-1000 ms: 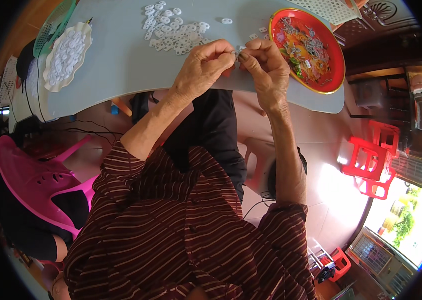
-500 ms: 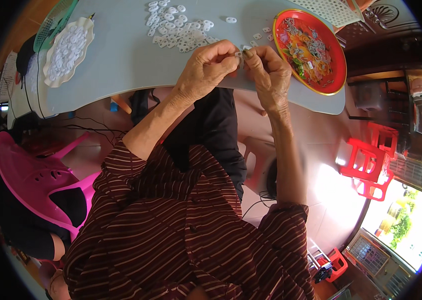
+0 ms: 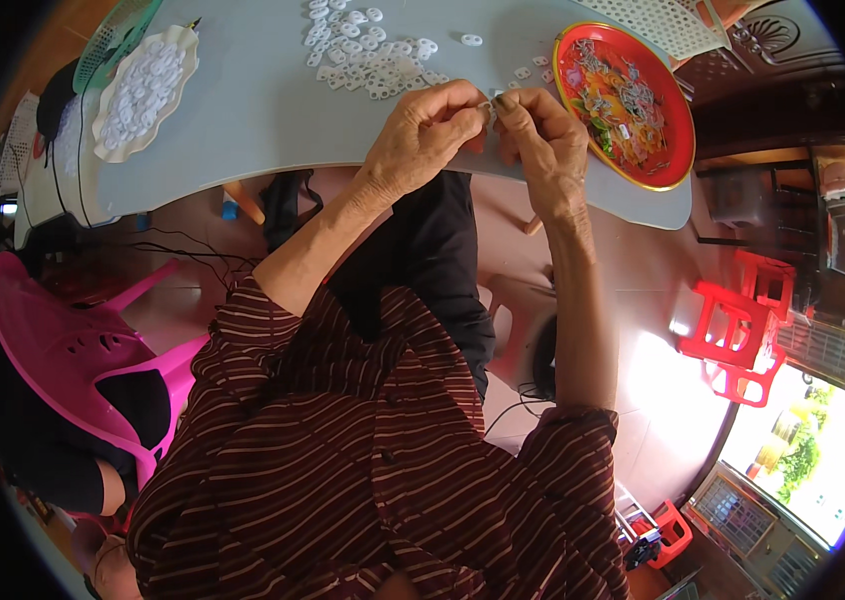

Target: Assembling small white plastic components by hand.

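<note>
Over the table's near edge my two hands meet, fingertips almost touching. My left hand (image 3: 428,135) is closed in a pinch on a small white plastic piece (image 3: 488,106), mostly covered by the fingers. Thumb and forefinger of my right hand (image 3: 551,148) press together against the same spot; whatever they grip is too small and hidden to make out. Beyond my left hand lies a loose pile of flat white plastic pieces with holes (image 3: 373,62). A red round tray (image 3: 685,150) with a gold rim, right of my right hand, holds many small metal parts.
A scalloped white dish (image 3: 100,152) heaped with white pieces stands at the left of the grey table (image 3: 243,110), beside a green basket (image 3: 108,55). A white perforated basket (image 3: 668,25) is at the far right. A pink chair (image 3: 53,340) and red stools (image 3: 733,325) stand on the floor.
Both hands have shifted slightly to the right, still pinched together. The view has moved a little, and the things on the table are otherwise the same.
</note>
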A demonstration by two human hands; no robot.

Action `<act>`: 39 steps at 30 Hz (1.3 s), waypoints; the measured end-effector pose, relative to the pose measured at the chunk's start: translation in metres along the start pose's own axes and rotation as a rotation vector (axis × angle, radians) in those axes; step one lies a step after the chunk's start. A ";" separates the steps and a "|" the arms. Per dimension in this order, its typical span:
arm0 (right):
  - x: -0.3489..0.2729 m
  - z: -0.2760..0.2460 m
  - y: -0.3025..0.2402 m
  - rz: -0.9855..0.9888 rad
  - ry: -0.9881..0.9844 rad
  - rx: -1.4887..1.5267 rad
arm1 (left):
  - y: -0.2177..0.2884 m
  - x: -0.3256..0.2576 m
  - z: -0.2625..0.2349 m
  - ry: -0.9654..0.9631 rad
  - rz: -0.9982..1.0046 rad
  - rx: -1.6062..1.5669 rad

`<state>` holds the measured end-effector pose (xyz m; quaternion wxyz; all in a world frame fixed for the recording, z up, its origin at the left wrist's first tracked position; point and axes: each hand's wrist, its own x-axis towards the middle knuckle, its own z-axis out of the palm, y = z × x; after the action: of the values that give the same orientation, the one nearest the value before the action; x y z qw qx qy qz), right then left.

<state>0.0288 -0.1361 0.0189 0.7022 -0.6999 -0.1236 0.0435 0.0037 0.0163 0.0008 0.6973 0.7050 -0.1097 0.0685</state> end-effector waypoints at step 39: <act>0.000 -0.005 0.013 -0.051 -0.005 0.205 | -0.005 0.100 -0.036 -0.268 0.311 1.051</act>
<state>0.0315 -0.1402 0.0062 0.7707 -0.6208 -0.1382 0.0397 0.1033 0.0467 0.0213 0.2140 0.9356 -0.2511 0.1255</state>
